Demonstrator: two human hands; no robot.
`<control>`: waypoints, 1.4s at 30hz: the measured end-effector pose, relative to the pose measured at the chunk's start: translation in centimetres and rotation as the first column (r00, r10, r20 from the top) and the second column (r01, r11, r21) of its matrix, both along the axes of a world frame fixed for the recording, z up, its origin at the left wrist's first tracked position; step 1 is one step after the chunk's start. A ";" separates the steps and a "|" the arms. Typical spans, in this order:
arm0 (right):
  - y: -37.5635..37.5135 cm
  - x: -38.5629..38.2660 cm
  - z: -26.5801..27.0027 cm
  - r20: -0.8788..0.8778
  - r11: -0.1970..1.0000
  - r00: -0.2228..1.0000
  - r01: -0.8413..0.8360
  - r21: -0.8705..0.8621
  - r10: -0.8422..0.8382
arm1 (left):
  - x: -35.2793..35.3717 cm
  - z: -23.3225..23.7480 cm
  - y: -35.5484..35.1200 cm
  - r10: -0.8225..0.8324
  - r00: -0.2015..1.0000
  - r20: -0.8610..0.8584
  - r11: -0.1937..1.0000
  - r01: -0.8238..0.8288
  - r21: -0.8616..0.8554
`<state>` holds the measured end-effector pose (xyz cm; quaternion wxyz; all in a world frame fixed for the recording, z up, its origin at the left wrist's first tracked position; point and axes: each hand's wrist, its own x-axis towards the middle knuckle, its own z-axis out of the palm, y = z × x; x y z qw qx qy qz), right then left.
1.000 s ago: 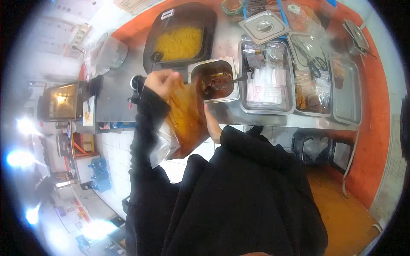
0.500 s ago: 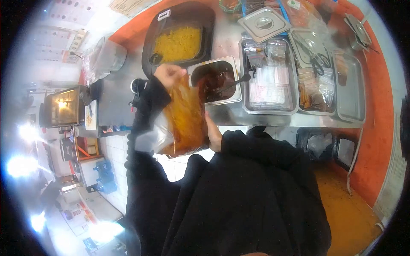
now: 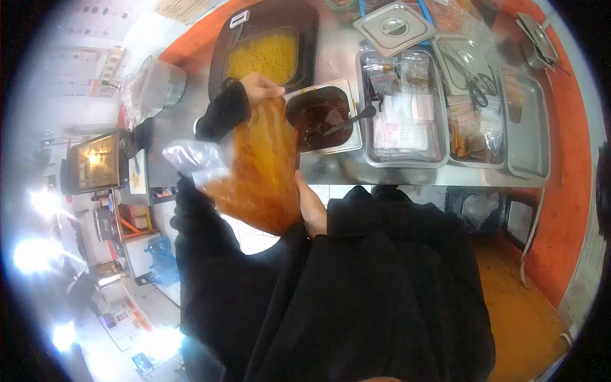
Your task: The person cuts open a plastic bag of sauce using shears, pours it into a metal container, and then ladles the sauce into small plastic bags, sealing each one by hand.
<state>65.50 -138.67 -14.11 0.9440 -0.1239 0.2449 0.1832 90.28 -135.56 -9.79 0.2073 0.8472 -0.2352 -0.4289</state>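
A clear plastic bag [image 3: 264, 172] filled with orange-brown liquid or sauce hangs tilted in front of my body, its lower end swung toward the left. My left hand [image 3: 262, 89] pinches the bag's top corner, close to the pan's edge. My right hand [image 3: 312, 207] presses against the bag's right side, its fingers partly hidden behind it. A loose, clear flap of plastic [image 3: 194, 159] sticks out on the left. Just right of the bag is a metal pan [image 3: 353, 89] of dark red-brown sauce, with a black-handled ladle [image 3: 347, 124] resting in it.
Behind my left hand stands a black container [image 3: 219, 48] of yellow rice. To the right are metal trays [image 3: 439, 134] of small packets, a steel lid [image 3: 394, 28] and scissors [image 3: 480, 89]. The steel counter's front edge [image 3: 407, 177] runs before me.
The bag has tilted further, with its bottom swinging left and its clear flap now spread out to the left. My left hand has moved slightly up and right, still pinching the top.
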 end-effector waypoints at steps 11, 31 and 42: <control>-1.7 0.5 2.2 0.000 0.954 0.961 -0.275 -0.122 0.278 | 3.1 -1.4 -2.7 -0.394 0.917 0.059 0.891 0.365 0.269; -2.9 1.1 -2.6 0.005 0.924 0.961 -0.263 -0.277 0.275 | 2.4 0.4 0.2 -0.337 0.886 0.319 0.937 0.282 0.208; -5.1 1.9 -10.7 0.289 0.292 0.886 0.187 -0.938 0.361 | -13.7 2.9 2.2 0.107 0.402 0.909 0.994 -0.070 -0.087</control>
